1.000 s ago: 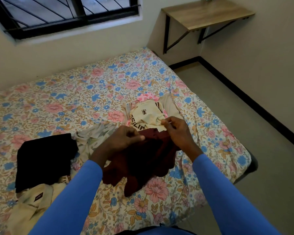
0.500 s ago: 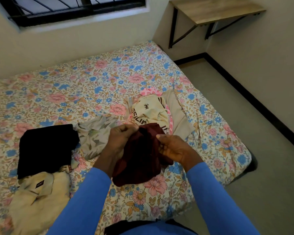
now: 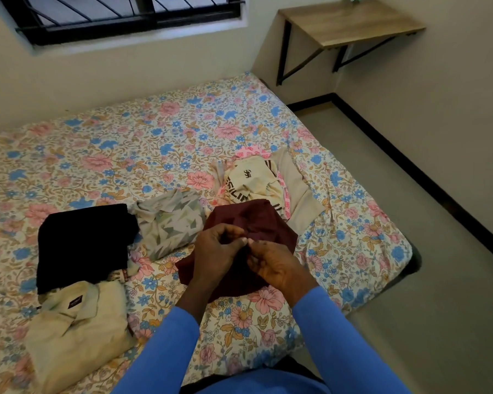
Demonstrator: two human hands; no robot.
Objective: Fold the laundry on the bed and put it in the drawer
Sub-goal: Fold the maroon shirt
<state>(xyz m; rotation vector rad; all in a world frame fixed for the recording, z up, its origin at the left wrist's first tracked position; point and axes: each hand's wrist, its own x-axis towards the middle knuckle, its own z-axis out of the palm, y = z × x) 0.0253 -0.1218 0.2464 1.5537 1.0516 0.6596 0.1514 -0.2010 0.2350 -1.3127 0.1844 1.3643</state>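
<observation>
step: folding the maroon cloth | place: on the bed, near its front edge | left hand: pinches cloth's near edge | right hand: pinches same edge, touching the left | advice: match corners, pull edge taut, smooth flat before next fold

Cream printed top folded on the bed, dark block letters along its front reading roughly "SILIM", partly lost in the fold, small dark emblem above them, cream collared shirt, dark neck label with print too small to read
</observation>
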